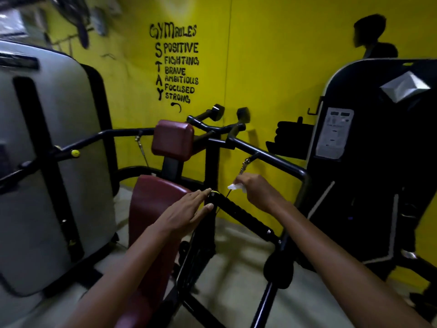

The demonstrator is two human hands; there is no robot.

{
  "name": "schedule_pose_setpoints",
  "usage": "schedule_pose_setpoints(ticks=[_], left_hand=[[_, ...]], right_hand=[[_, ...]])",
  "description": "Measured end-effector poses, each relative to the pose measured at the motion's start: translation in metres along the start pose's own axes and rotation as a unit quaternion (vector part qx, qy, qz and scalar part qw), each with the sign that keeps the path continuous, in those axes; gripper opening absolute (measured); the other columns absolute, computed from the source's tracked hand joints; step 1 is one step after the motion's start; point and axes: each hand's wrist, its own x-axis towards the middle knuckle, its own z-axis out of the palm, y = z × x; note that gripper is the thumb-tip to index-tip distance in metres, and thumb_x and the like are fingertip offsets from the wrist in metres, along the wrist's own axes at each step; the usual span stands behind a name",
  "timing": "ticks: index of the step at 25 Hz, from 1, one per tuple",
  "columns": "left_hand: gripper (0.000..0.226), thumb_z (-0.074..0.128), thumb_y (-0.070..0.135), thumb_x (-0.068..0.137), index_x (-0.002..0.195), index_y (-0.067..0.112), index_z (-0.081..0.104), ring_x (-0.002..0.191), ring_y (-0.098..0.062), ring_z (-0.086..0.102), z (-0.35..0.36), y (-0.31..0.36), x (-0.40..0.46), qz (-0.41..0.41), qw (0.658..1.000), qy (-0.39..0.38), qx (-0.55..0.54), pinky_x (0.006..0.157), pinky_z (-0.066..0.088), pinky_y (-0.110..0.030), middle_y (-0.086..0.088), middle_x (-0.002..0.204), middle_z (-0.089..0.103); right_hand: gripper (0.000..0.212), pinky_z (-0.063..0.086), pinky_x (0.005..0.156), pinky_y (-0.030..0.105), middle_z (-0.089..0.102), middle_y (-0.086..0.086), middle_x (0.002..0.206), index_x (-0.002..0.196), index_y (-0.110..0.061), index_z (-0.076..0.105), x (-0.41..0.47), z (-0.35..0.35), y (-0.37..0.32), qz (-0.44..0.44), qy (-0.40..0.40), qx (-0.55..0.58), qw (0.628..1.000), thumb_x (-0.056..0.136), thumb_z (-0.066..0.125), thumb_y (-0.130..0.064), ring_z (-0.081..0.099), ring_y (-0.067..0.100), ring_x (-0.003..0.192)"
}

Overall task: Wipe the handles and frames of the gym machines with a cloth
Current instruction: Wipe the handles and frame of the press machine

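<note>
While the left hand (186, 210) lies flat with its fingers straight, their tips touching the end of a black ribbed machine handle (238, 213), the right hand (254, 188) is curled round a small crumpled white cloth (234, 187), pinching it just above that handle and beside a thin cable that hangs from a metal clip (244, 165). Under the left forearm sits a dark red padded seat (151, 209), with a matching dark red padded chest rest (172, 139) on a black post behind it. Black tubular frame bars (272, 157) spread from the post to both sides and bend down to a pale concrete floor (236, 268). Left of the seat stands a grey shrouded weight-stack housing (47, 150); to the right stands a black shrouded machine (378, 150) carrying a pale instruction label. Behind everything runs a bright yellow painted wall (272, 55) with black hand-lettered gym rules (176, 65) and painted black silhouettes.
</note>
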Motion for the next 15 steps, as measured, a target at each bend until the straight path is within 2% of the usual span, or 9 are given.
schedule_pose_setpoints(ticks=[3,6,9,11,13,15], left_hand=[[0.093,0.005,0.079,0.08,0.152,0.023,0.016,0.143,-0.01,0.021,0.003,0.007,-0.007,-0.026,0.999,0.007,0.031,0.113,0.022,-0.024,0.0,0.155,0.029],[0.085,0.007,0.074,0.085,0.153,0.023,0.013,0.144,-0.01,0.019,0.011,0.008,-0.006,-0.038,0.996,0.008,0.075,0.114,0.023,-0.026,0.0,0.156,0.027],[0.076,0.016,0.064,0.091,0.153,0.021,0.008,0.144,-0.012,0.022,0.021,0.011,-0.005,-0.043,0.995,0.027,0.09,0.114,0.025,-0.026,-0.002,0.156,0.028],[0.07,0.026,0.054,0.096,0.153,0.018,0.007,0.142,-0.01,0.025,0.029,0.017,-0.005,-0.068,0.994,0.044,0.078,0.113,0.025,-0.021,-0.002,0.156,0.027],[0.066,0.034,0.044,0.1,0.152,0.017,0.004,0.143,-0.008,0.022,0.038,0.025,-0.002,-0.076,0.993,0.067,0.054,0.114,0.021,-0.018,-0.002,0.158,0.021],[0.068,0.038,0.04,0.1,0.152,0.016,0.002,0.143,-0.01,0.024,0.045,0.029,0.0,-0.082,0.992,0.084,0.044,0.115,0.028,-0.026,-0.003,0.158,0.019]], right_hand=[[0.025,0.048,0.075,0.041,0.061,0.013,0.103,0.102,-0.005,0.062,0.011,0.004,0.003,-0.041,-0.014,0.008,0.999,0.089,0.044,0.006,0.058,0.029,0.093],[0.03,0.049,0.08,0.044,0.062,0.014,0.107,0.105,-0.002,0.062,0.03,0.018,0.006,-0.056,-0.021,0.018,0.998,0.086,0.043,0.01,0.058,0.03,0.098],[0.03,0.048,0.076,0.033,0.064,0.011,0.106,0.106,-0.006,0.065,0.047,0.037,0.011,-0.098,-0.032,0.017,0.995,0.086,0.048,0.009,0.059,0.028,0.099],[0.035,0.042,0.075,0.026,0.064,0.01,0.109,0.112,-0.007,0.065,0.057,0.047,0.016,-0.114,-0.027,0.039,0.992,0.086,0.049,0.008,0.06,0.026,0.102],[0.038,0.043,0.081,0.022,0.064,0.011,0.116,0.115,-0.005,0.064,0.065,0.053,0.017,-0.15,-0.05,0.041,0.987,0.084,0.048,0.01,0.059,0.025,0.108],[0.041,0.046,0.094,0.032,0.062,0.012,0.124,0.118,-0.003,0.063,0.071,0.061,0.017,-0.2,-0.088,0.046,0.975,0.083,0.048,0.011,0.057,0.024,0.116]])
